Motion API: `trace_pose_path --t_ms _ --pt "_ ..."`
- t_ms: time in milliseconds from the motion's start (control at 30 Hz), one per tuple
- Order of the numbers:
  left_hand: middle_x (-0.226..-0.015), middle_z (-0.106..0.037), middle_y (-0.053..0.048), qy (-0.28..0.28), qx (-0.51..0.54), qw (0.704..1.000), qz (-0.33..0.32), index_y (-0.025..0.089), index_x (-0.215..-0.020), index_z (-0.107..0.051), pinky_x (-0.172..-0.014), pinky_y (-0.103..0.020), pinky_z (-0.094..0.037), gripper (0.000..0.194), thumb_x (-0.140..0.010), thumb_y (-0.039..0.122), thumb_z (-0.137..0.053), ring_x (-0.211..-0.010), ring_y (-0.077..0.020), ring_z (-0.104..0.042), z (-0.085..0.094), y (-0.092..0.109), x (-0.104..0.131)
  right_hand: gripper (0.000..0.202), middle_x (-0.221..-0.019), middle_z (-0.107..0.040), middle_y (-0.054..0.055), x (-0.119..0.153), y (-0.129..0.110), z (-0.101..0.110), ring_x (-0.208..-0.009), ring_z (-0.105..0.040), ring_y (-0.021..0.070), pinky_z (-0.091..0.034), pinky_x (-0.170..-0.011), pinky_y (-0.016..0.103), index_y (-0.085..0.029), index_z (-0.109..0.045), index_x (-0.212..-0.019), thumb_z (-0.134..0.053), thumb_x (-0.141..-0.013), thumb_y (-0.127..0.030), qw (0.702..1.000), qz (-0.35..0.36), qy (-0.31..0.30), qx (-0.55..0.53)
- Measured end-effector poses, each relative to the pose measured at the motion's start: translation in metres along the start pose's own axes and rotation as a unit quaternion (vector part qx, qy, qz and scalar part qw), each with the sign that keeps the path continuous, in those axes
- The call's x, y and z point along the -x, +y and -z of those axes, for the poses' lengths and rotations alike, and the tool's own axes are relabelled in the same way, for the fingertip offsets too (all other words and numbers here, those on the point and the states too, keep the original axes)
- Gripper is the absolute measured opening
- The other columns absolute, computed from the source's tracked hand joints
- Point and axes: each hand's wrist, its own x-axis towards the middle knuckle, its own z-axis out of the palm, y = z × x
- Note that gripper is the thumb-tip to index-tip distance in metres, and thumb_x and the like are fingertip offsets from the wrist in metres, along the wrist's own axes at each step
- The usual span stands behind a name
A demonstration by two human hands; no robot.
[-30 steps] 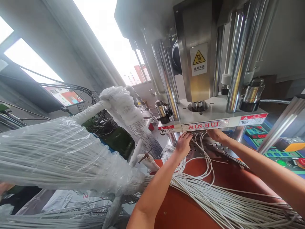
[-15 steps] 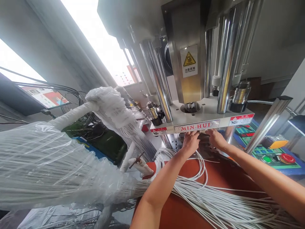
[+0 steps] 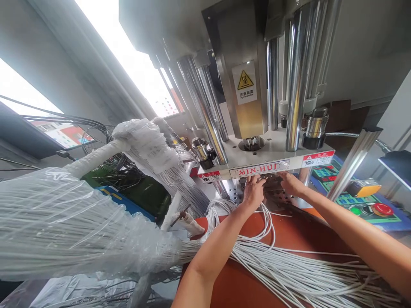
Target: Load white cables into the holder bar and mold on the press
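My left hand (image 3: 253, 192) reaches in beneath the front edge of the press plate (image 3: 224, 153) of a MIN-HUI machine. Its fingers are bent and closed at a dark metal part (image 3: 271, 182) under the plate; what they hold is hidden. To the right of that metal part is my right hand (image 3: 291, 185), with curled fingers and its fingertips out of sight below the plate. White cable loops (image 3: 266, 226) hang just under my left wrist. A long bundle of white cables (image 3: 289, 265) lies on the reddish-brown surface (image 3: 298, 233) below both forearms.
Plastic-wrapped cable bundles (image 3: 80, 226) on a wrapped pipe frame (image 3: 96, 156) fill the left. Steel columns (image 3: 296, 94) and a high-temperature warning label (image 3: 245, 83) are above the plate. A control panel (image 3: 362, 205) with a red emergency button (image 3: 382, 208) stands at right.
The view has shifted slightly, so the machine sits a little farther left. Both hands stay under the plate, with only small finger movement.
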Motion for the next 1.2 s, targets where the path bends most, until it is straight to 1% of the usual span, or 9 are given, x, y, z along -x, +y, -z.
trace_pose_path --t_ms 167,300,433,667,833,933,1033,1133,1200 --pt "-0.120 -0.059 -0.007 -0.002 0.033 0.999 0.027 0.020 -0.117 -0.061 -0.106 -0.039 -0.043 0.032 -0.085 0.014 -0.059 -0.117 -0.0225 -0.051 0.000 -0.004 0.003 0.050 -0.121 -0.064 0.010 0.006 -0.002 -0.005 -0.126 -0.048 0.0243 -0.041 -0.105 0.036 -0.019 -0.071 -0.099 -0.039 -0.067 0.000 0.999 0.030 -0.009 0.045" --pt "-0.131 -0.055 -0.008 0.016 0.000 0.998 0.065 0.021 -0.123 -0.055 -0.109 -0.046 -0.039 0.043 -0.083 0.023 -0.068 -0.128 -0.0278 -0.045 0.004 -0.006 0.002 0.056 -0.115 -0.067 0.009 0.002 -0.002 -0.002 -0.119 -0.053 0.0237 -0.045 -0.099 0.035 -0.020 -0.070 -0.109 -0.041 -0.065 0.001 0.996 0.030 -0.022 0.075" --pt "-0.132 -0.055 -0.007 -0.018 -0.054 0.998 0.024 0.025 -0.127 -0.055 -0.106 -0.046 -0.041 0.046 -0.084 0.034 -0.069 -0.128 -0.0292 -0.044 0.007 -0.012 0.004 0.061 -0.117 -0.066 0.011 -0.002 -0.006 -0.001 -0.116 -0.055 0.0265 -0.046 -0.098 0.039 -0.021 -0.067 -0.120 -0.044 -0.068 0.000 0.994 0.032 -0.025 0.097" --pt "-0.131 -0.055 -0.010 -0.061 -0.095 0.993 -0.019 0.021 -0.130 -0.054 -0.108 -0.045 -0.039 0.048 -0.086 0.032 -0.067 -0.128 -0.0290 -0.046 0.013 -0.013 0.004 0.050 -0.127 -0.059 0.014 0.001 -0.018 -0.012 -0.123 -0.047 0.0325 -0.045 -0.097 0.045 -0.027 -0.067 -0.120 -0.048 -0.077 -0.008 0.992 0.023 -0.032 0.120" --pt "-0.141 -0.050 -0.010 -0.035 -0.015 0.999 0.018 0.017 -0.139 -0.045 -0.115 -0.040 -0.034 0.053 -0.090 0.030 -0.061 -0.135 -0.0249 -0.041 0.028 -0.016 0.018 0.057 -0.111 -0.067 0.014 -0.006 -0.006 0.000 -0.109 -0.057 0.0289 -0.048 -0.093 0.041 -0.017 -0.065 -0.119 -0.043 -0.069 -0.002 0.993 -0.003 -0.020 0.116" --pt "-0.135 -0.055 -0.012 -0.023 0.015 0.998 0.054 0.016 -0.134 -0.050 -0.114 -0.043 -0.036 0.050 -0.087 0.027 -0.063 -0.133 -0.0265 -0.043 0.048 -0.010 0.036 0.062 -0.103 -0.070 0.013 -0.005 0.003 0.007 -0.098 -0.063 0.0256 -0.051 -0.089 0.037 -0.014 -0.063 -0.121 -0.040 -0.065 -0.001 0.993 -0.020 -0.005 0.115" --pt "-0.126 -0.062 -0.011 -0.046 0.059 0.995 0.070 0.020 -0.129 -0.056 -0.111 -0.044 -0.041 0.045 -0.085 0.026 -0.066 -0.130 -0.0268 -0.048 0.078 0.011 0.066 0.063 -0.112 -0.067 0.014 0.002 0.003 0.002 -0.104 -0.061 0.0248 -0.049 -0.092 0.035 -0.015 -0.063 -0.122 -0.041 -0.064 -0.003 0.992 -0.006 0.006 0.122" --pt "-0.130 -0.062 -0.007 -0.030 0.149 0.984 0.091 0.029 -0.131 -0.056 -0.109 -0.041 -0.045 0.040 -0.091 0.031 -0.057 -0.127 -0.0231 -0.052 0.110 0.044 0.113 0.060 -0.123 -0.062 0.015 0.010 -0.003 -0.007 -0.116 -0.055 0.0262 -0.047 -0.097 0.037 -0.016 -0.063 -0.120 -0.044 -0.065 -0.004 0.991 0.011 0.012 0.136" --pt "-0.125 -0.065 -0.003 -0.003 0.205 0.973 0.106 0.036 -0.128 -0.059 -0.104 -0.041 -0.050 0.035 -0.094 0.032 -0.051 -0.119 -0.0219 -0.059 0.123 0.066 0.153 0.058 -0.130 -0.059 0.014 0.013 -0.007 -0.011 -0.123 -0.049 0.0284 -0.046 -0.098 0.041 -0.017 -0.063 -0.119 -0.046 -0.065 -0.004 0.989 0.020 0.012 0.146"
